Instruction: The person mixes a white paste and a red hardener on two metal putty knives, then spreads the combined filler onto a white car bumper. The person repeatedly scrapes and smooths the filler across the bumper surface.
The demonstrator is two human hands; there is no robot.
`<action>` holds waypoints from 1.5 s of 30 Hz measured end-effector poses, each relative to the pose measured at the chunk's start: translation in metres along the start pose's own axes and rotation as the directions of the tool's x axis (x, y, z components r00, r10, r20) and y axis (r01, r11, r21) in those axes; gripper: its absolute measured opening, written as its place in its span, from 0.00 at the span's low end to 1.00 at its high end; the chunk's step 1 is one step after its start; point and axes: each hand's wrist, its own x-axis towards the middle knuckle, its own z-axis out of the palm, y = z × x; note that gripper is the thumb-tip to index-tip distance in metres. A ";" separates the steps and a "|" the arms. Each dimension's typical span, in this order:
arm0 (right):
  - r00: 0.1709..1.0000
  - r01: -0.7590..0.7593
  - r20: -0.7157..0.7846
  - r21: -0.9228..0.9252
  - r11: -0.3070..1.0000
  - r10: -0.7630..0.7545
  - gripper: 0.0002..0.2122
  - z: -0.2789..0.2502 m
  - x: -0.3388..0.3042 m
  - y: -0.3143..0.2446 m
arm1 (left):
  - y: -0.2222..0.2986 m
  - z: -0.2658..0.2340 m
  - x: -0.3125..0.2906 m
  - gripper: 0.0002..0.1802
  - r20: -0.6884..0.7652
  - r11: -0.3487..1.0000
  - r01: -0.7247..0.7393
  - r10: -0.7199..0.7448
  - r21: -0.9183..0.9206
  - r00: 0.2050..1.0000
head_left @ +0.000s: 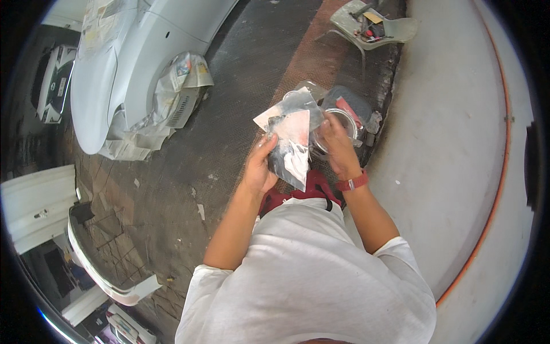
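Observation:
My left hand point(262, 165) grips the edge of a flat, dark putty board point(279, 159) in front of my waist. White and pale pink paste point(296, 163) is smeared over its face. My right hand point(339, 146), with a red band at the wrist, holds a flat, greyish spreader point(302, 101) by its right end. The spreader lies across the far part of the board, its pale left corner sticking out past it. Just beyond my right fingers stands a round tin point(349, 118) with a shiny rim, partly hidden by the hand.
Beside the tin are a dark container point(356, 98) and a red object point(347, 110). A chair point(395, 30) bearing tools stands farther off by the wall. At left is a grey car body point(177, 26) with newspaper masking point(175, 86). An orange hose point(497, 212) runs along the right wall.

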 end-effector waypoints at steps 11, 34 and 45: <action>0.769 0.623 0.528 -0.497 0.603 -0.359 0.28 0.045 0.061 -0.072 | 0.000 -0.043 -0.010 0.28 -0.373 0.908 -0.297 0.396 0.295 0.839; 0.366 0.893 0.928 -0.373 0.253 0.075 0.33 0.276 -0.114 0.073 | 0.055 -0.171 -0.240 0.24 -0.376 0.537 -0.841 0.793 0.060 0.479; 0.381 0.915 0.885 -0.402 0.025 0.268 0.34 0.335 -0.152 0.097 | 0.081 -0.218 -0.325 0.20 -0.605 0.384 -0.922 0.747 0.052 0.277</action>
